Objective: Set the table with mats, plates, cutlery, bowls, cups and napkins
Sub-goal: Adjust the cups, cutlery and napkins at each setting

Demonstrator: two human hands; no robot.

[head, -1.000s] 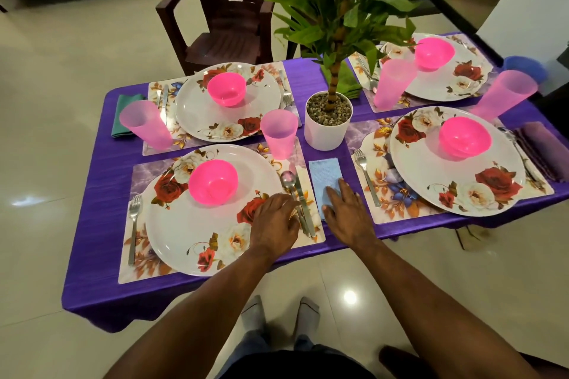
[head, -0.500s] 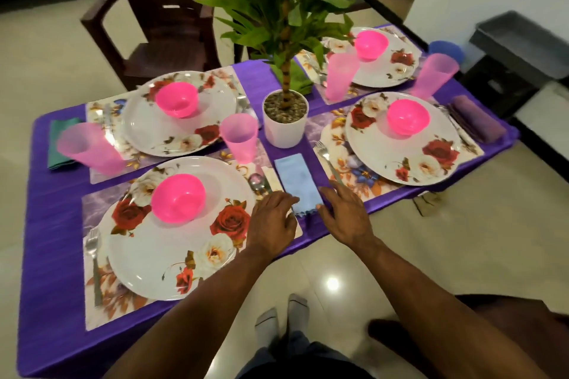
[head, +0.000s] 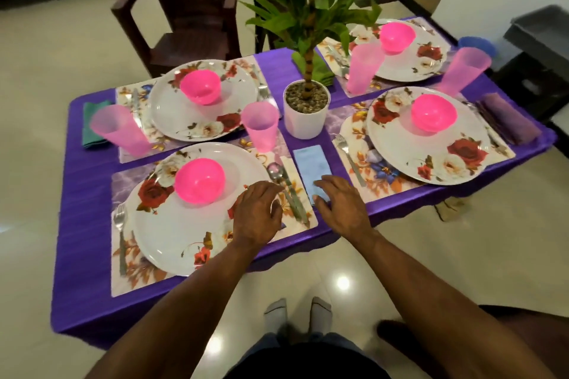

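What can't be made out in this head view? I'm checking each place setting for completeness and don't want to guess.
- Far right setting: the plant leaves cover part of its mat, so any cutlery there is unclear.
- Light blue napkin: near end hidden under the right hand.
- Knife and spoon: lower ends partly hidden by the left hand.
- Blue object behind the far right cup: mostly hidden, unidentifiable.
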